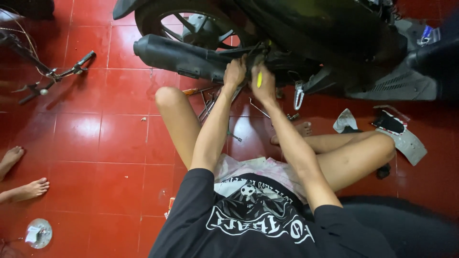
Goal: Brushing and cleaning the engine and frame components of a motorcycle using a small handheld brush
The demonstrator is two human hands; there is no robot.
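Both arms were stretched forward, almost straight, and came close together at the wrists. The left hand (234, 72) was closed in a fist, and the right hand (264, 85) was also curled tight, knuckles up.

The person is sitting on the red tiled floor (95, 143), both arms reaching toward twelve o'clock. The left hand (234, 71) is pressing against the motorcycle (306, 28) just beside the black exhaust pipe (177, 56). The right hand (264, 83) is gripping a yellow-handled tool (259, 79), probably a screwdriver, its tip hidden in shadow. Loose metal tools (210, 102) are lying beneath the hands. At nine o'clock, another person's bare feet (21, 177) are resting.
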